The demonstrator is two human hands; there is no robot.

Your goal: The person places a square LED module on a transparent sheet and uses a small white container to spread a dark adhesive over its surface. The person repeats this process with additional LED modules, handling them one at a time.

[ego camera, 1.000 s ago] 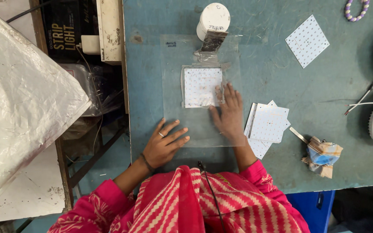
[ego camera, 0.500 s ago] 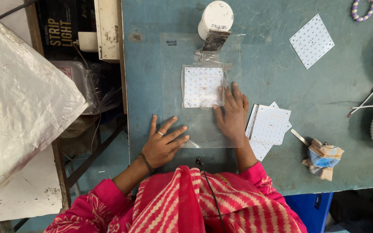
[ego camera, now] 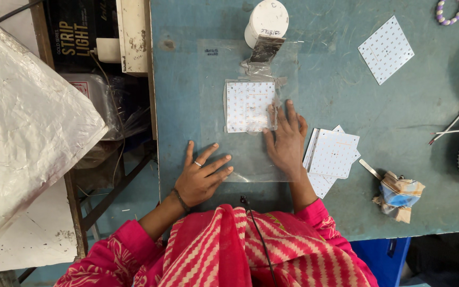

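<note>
Head view: a clear sheet is laid on the teal bench, w/ a white LED board set on it, roughly at its centre. The right hand is pressed flat, fingers spread, on the sheet just right of the board; fingertips touch the board's right edge, nothing is gripped. The left hand is laid open, palm down, on the sheet's lower-left corner; nothing is held there either.

A white cylinder stands at the sheet's top edge, w/ crumpled film between it & the board. Right of the sheet a stack of boards is piled; one single board lies well apart, upper right.

Progress, as judged: one board is placed & steadied on the sheet, the stack looks untouched, so most of the work appears left. Whether the board is stuck down can't be told.
</note>
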